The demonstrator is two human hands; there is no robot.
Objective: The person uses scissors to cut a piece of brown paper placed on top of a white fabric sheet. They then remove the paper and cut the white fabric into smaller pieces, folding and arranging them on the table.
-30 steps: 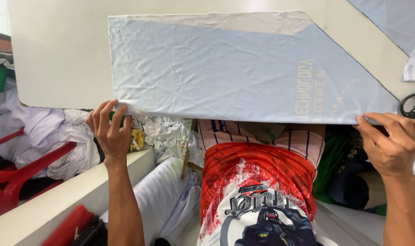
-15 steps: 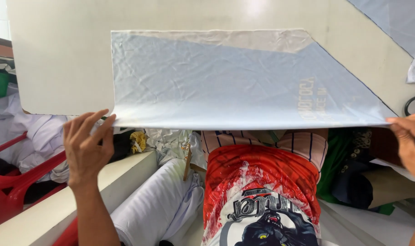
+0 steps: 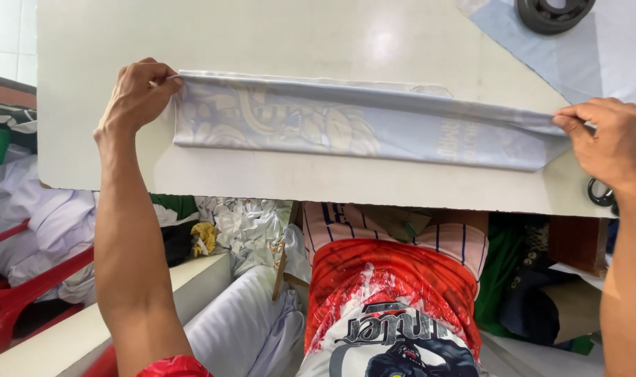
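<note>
Both hands have folded the pale blue fabric [image 3: 360, 129] forward, left hand [image 3: 137, 94] and right hand [image 3: 611, 143] fingers pinching its corners

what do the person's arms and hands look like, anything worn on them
Both arms are bare from the wrist up. The left hand and right hand show no gloves, rings or watch. A bit of red sleeve shows at the left upper arm.

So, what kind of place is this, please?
Probably a garment or sewing workshop: both hands fold a pale printed fabric piece on a white cutting table, with heaped clothes below and scissors nearby.
</note>
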